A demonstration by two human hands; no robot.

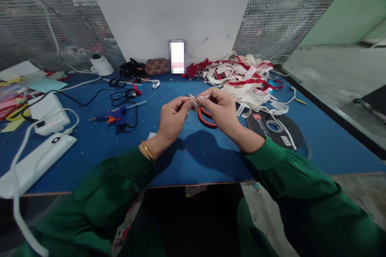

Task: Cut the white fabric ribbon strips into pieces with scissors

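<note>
Both hands meet above the middle of the blue table. My left hand (pixel 175 117), with a gold bangle at the wrist, pinches one side of a small white ribbon piece (pixel 196 101). The fingers of my right hand (pixel 221 108) are closed on the other side of the same piece. Much of the piece is hidden by the fingertips. Red-orange scissor handles (pixel 206 119) lie on the table just behind and below my right hand.
A blue glue gun (pixel 116 115) lies left, near white power strips (pixel 39 164). White and red ribbons (pixel 244 78) are heaped at the back right, above a black spool (pixel 273 128). A phone (pixel 177 56) stands against the back panel beside a checked pouch (pixel 157 66).
</note>
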